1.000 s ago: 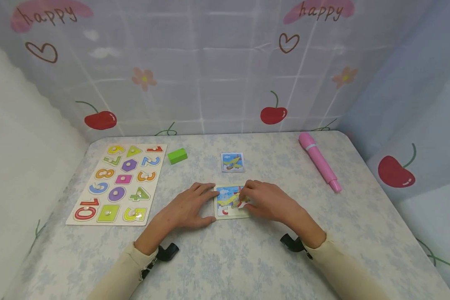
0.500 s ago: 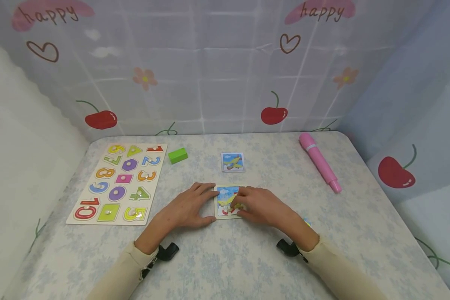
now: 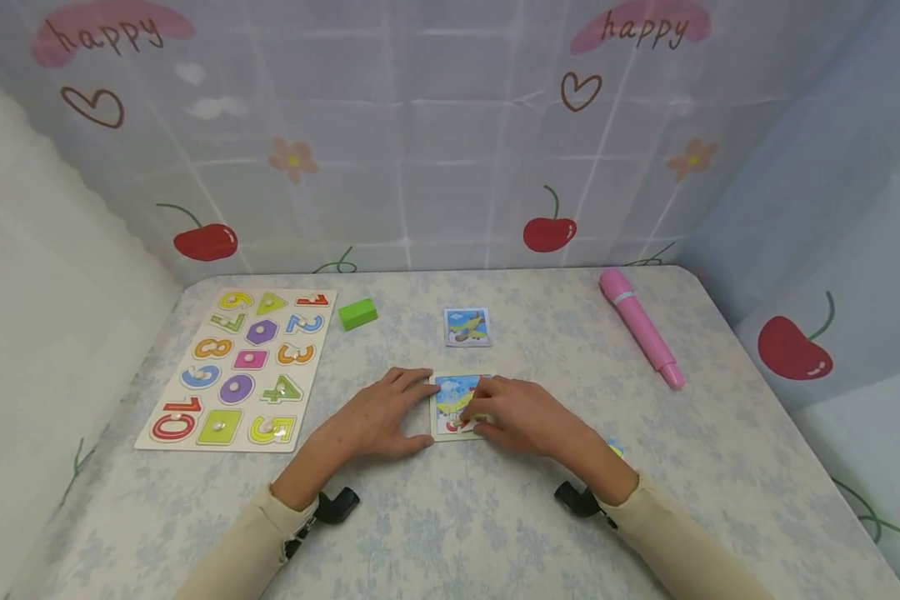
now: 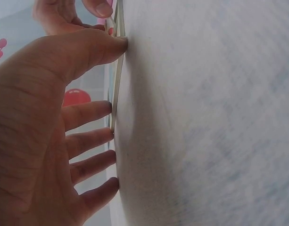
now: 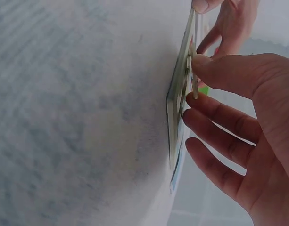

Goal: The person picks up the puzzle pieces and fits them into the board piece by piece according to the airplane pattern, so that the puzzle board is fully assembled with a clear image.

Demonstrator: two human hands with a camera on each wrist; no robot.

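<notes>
A small jigsaw board (image 3: pixel 453 390) with a yellow airplane on blue sky lies before me. Beside its left edge is my left hand (image 3: pixel 377 414), fingers spread and extended; its thumb and forefinger touch the edge, as the left wrist view shows. My right hand (image 3: pixel 527 415) is over the board's right half. In the right wrist view, its thumb and forefinger pinch a thin puzzle piece (image 5: pixel 195 88), tilted up from the board. The other right fingers (image 5: pixel 217 165) extend loosely. The hand hides most of the piece's picture and the board's right side from the head view.
Behind the board lies a matching airplane card (image 3: pixel 467 327). A number-and-shape peg board (image 3: pixel 291 300) is at left, with a green block (image 3: pixel 357 314) beside it. A pink rod (image 3: pixel 641 329) lies at right. A small yellow-blue piece (image 3: pixel 615 448) shows by the right wrist.
My right hand has moved left and slightly nearer me over the board, carrying the puzzle piece. The small yellow-blue piece has come into view by its wrist. The left hand stays put.
</notes>
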